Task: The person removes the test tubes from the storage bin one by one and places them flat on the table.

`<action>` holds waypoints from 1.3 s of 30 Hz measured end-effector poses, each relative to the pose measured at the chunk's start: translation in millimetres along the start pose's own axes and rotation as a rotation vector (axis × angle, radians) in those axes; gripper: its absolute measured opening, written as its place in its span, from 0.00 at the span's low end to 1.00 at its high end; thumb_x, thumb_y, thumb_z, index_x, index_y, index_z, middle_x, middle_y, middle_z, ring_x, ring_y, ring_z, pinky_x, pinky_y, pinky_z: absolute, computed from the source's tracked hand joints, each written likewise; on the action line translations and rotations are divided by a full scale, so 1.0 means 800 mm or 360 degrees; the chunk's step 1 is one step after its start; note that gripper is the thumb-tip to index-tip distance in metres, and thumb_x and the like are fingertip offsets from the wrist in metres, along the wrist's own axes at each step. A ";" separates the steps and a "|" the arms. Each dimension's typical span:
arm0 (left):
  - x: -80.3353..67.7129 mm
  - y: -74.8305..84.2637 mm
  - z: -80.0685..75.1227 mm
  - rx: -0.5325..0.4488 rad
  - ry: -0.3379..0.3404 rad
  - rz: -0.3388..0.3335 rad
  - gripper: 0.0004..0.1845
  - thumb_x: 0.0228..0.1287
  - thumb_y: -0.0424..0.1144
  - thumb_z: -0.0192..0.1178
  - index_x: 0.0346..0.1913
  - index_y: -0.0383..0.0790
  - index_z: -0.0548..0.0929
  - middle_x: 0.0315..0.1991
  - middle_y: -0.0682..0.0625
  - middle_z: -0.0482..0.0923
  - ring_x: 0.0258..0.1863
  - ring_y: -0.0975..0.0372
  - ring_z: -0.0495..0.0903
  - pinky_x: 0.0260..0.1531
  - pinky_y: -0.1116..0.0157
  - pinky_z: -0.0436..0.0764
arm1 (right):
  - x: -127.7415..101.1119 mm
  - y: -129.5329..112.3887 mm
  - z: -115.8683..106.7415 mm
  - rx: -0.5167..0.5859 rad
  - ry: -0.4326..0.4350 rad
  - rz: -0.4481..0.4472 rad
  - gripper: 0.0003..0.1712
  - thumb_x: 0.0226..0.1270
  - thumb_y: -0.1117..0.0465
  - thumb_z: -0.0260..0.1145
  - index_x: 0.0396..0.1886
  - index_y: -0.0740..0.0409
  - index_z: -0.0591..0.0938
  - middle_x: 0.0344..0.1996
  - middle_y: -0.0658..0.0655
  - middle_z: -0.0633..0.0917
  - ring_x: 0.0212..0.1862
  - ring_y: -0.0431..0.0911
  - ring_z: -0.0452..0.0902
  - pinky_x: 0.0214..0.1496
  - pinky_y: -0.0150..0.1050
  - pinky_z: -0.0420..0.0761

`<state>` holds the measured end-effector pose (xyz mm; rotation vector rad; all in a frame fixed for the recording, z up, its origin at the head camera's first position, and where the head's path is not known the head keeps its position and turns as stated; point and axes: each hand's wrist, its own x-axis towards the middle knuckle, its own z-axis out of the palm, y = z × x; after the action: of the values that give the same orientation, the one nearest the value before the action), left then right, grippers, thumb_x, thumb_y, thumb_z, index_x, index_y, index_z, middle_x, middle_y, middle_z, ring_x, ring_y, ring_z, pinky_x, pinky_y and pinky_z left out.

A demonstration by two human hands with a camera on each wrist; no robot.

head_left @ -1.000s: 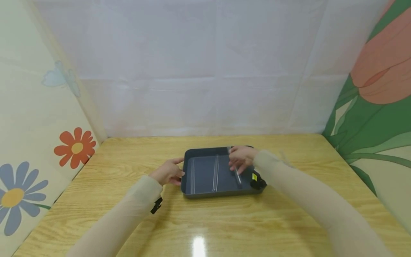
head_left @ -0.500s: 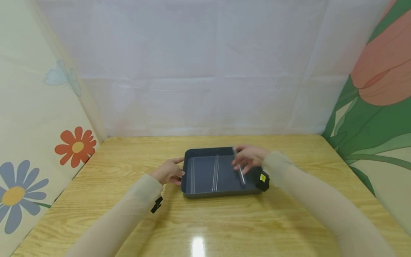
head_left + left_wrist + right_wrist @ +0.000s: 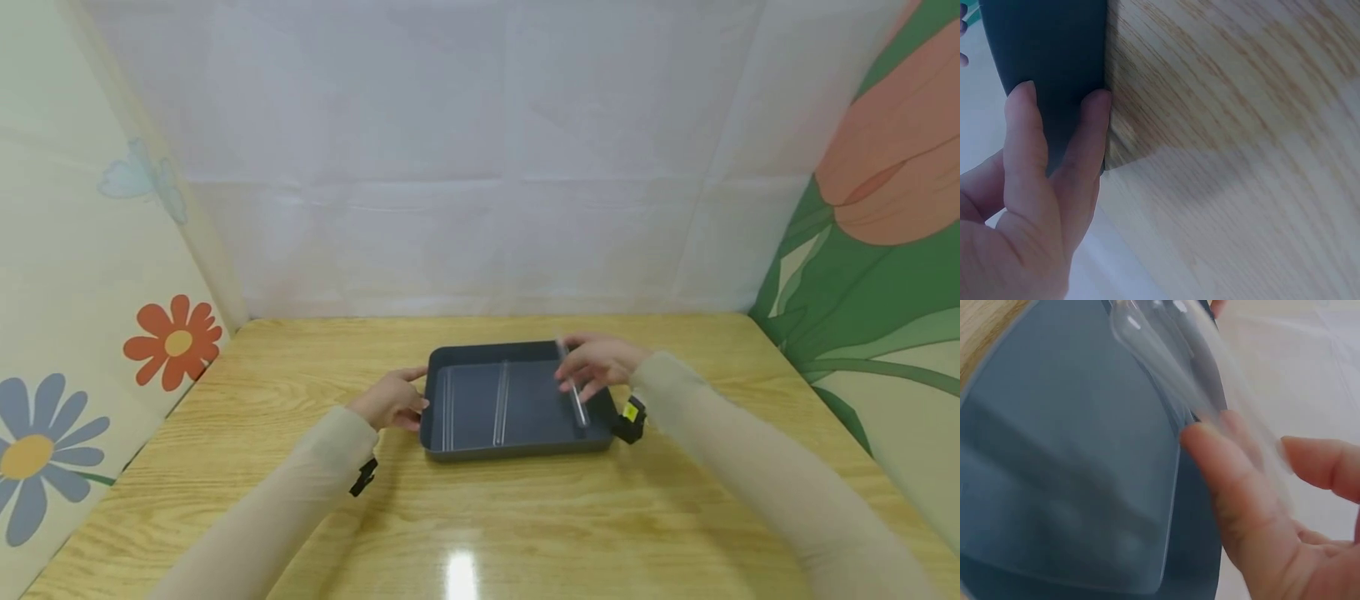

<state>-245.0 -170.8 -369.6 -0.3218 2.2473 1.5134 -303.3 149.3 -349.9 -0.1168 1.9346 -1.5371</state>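
A dark grey tray (image 3: 517, 452) sits mid-table. Two clear tubes lie lengthwise on its floor, one by the left wall (image 3: 447, 408) and one near the middle (image 3: 501, 402). My right hand (image 3: 596, 362) pinches a third clear tube (image 3: 576, 393) over the tray's right side, its near end pointing toward me. In the right wrist view that tube (image 3: 1179, 356) runs blurred past my fingers (image 3: 1241, 500) above the tray floor (image 3: 1054, 456). My left hand (image 3: 390, 402) rests against the tray's left wall, with straight fingers (image 3: 1054, 156) lying on the dark wall (image 3: 1047, 56).
The wooden table (image 3: 480, 533) is boxed in by a white cloth backdrop (image 3: 480, 167), a flower-print panel (image 3: 90, 333) on the left and a tulip-print panel (image 3: 870, 250) on the right. Small black devices sit on both wrists.
My right hand has carried the clear tube rightward, from the tray's inner right part to above its right edge. The left hand and the two lying tubes have stayed put.
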 end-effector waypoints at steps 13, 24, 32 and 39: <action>0.003 -0.003 -0.001 0.0002 -0.0011 0.0004 0.39 0.66 0.19 0.49 0.77 0.40 0.52 0.58 0.28 0.69 0.29 0.55 0.78 0.19 0.69 0.80 | -0.016 -0.003 -0.018 -0.0018 0.0042 0.0036 0.43 0.66 0.74 0.55 0.77 0.61 0.46 0.51 0.74 0.74 0.33 0.47 0.81 0.27 0.36 0.84; 0.004 -0.002 -0.001 -0.0012 -0.0012 0.0009 0.39 0.66 0.18 0.49 0.77 0.40 0.52 0.55 0.29 0.69 0.27 0.57 0.76 0.18 0.69 0.80 | -0.030 0.000 -0.037 -0.0054 0.0046 0.0043 0.44 0.67 0.72 0.55 0.77 0.61 0.44 0.47 0.69 0.77 0.35 0.47 0.80 0.30 0.38 0.84; 0.004 -0.004 -0.002 0.0011 -0.0028 0.0026 0.39 0.66 0.19 0.49 0.77 0.40 0.51 0.56 0.29 0.69 0.25 0.58 0.75 0.19 0.68 0.81 | -0.038 0.003 -0.052 -0.0085 0.0043 0.0038 0.44 0.68 0.72 0.54 0.77 0.63 0.43 0.50 0.73 0.76 0.36 0.47 0.81 0.31 0.36 0.84; 0.003 -0.004 -0.002 0.0000 -0.0022 0.0017 0.39 0.66 0.19 0.50 0.77 0.40 0.51 0.48 0.34 0.72 0.24 0.59 0.75 0.18 0.69 0.80 | -0.048 0.006 -0.069 -0.0081 0.0029 0.0050 0.45 0.68 0.72 0.55 0.77 0.61 0.41 0.48 0.68 0.77 0.39 0.47 0.80 0.35 0.38 0.84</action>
<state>-246.5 -172.9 -372.9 -0.2992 2.2419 1.5168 -301.3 214.2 -331.9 -0.0945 1.9812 -1.4737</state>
